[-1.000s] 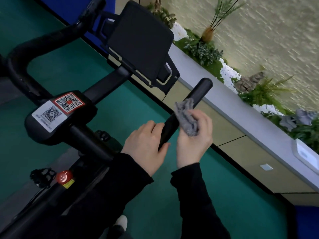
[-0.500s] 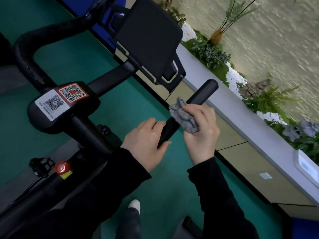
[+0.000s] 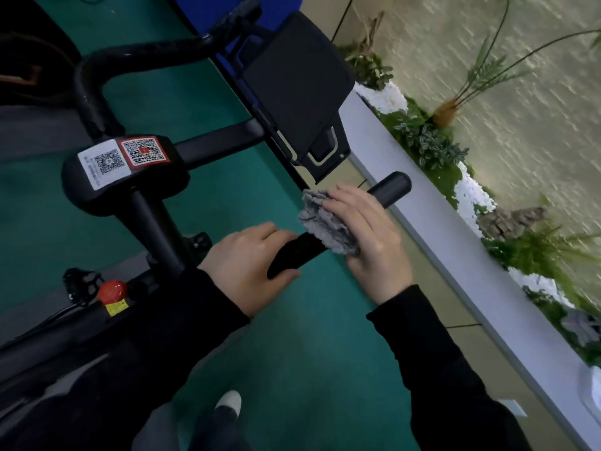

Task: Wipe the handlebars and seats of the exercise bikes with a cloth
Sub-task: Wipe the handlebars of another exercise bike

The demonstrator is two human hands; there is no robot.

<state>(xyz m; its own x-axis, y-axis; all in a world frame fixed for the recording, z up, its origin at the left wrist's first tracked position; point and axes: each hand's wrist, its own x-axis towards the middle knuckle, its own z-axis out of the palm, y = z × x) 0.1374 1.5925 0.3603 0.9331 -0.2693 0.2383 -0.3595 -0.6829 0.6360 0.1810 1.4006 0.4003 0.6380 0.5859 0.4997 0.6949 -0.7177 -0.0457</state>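
Cloth [image 3: 327,227] bunched over handlebar grip [image 3: 390,185], right hand [image 3: 367,236] fingers curled round both. Left hand [image 3: 247,265] grasps same grip just beside cloth, nearer the wearer.

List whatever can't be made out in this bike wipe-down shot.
Seat: outside the head view's frame.
Handlebar: its middle is covered by the cloth and right hand, its near end by the left hand.
QR labels: print too small to read.

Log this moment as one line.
phase: handlebar wipe | left hand: grips handlebar | right hand: holds grey cloth round handlebar
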